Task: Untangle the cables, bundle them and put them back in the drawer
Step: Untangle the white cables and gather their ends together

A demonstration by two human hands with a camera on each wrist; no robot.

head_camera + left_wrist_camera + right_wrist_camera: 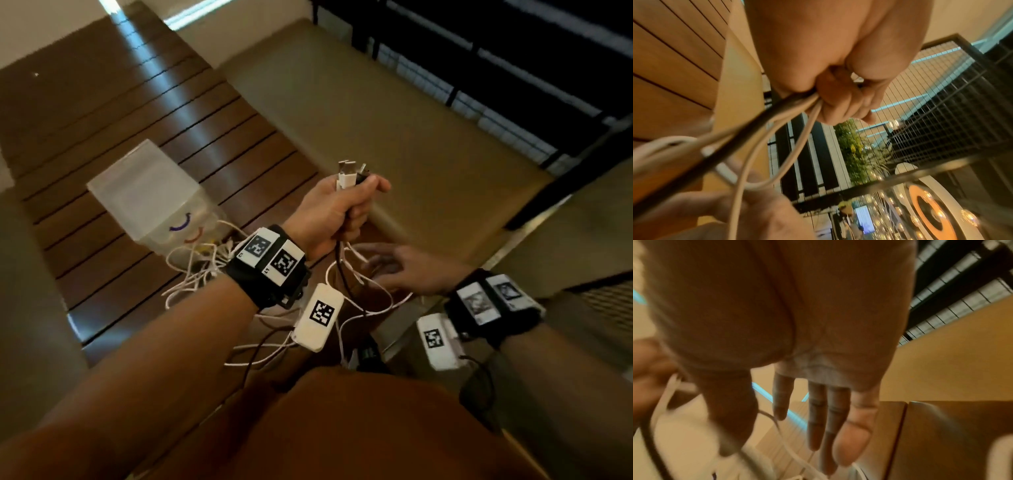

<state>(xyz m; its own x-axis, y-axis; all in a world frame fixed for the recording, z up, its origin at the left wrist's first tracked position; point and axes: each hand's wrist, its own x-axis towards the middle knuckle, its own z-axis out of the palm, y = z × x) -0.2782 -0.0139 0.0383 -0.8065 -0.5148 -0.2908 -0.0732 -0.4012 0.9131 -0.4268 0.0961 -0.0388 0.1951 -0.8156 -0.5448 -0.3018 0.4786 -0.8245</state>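
Observation:
My left hand (342,209) is raised in a fist and grips several cables (349,267), white ones and a dark one, just below their plugs (351,174), which stick out above the fist. In the left wrist view the curled fingers (840,104) clamp the same cables (777,123). The cables hang in loops under the hand. My right hand (394,270) is below it, fingers (816,415) straight and spread, reaching among the hanging loops and holding nothing. A tangle of white cables (198,270) lies on the wooden table beside a translucent plastic drawer box (150,195).
The slatted wooden table (137,113) stretches to the left. A beige bench seat (376,113) runs along the right, with a dark metal grille (513,68) behind it. White tagged boxes (318,318) hang from both wrists.

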